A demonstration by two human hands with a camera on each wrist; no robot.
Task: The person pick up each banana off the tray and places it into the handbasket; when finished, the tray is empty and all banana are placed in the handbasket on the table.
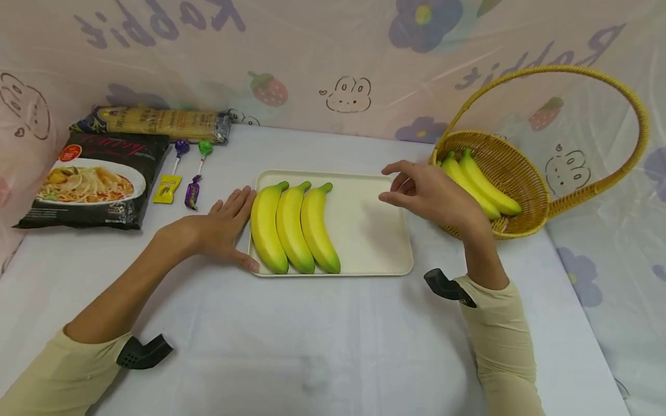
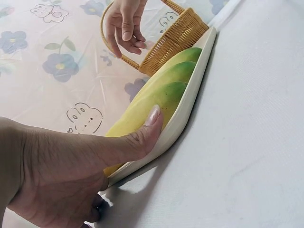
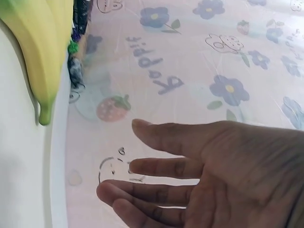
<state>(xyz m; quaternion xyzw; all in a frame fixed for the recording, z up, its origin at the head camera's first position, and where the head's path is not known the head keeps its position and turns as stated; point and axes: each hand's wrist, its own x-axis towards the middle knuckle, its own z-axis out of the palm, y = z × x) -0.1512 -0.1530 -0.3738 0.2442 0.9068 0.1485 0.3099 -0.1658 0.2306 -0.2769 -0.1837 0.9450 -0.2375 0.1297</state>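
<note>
Bananas (image 1: pixel 293 228) lie beside left hand (image 1: pixel 224 228), ungripped.

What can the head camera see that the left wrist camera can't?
Only the head view shows the noodle packet, two lollipops and the two bananas in the basket. Only the left wrist view shows the left thumb close up, pressed against the tray's rim. Both show the tray, its three bananas, the basket, and both hands: left, right, which holds nothing.
</note>
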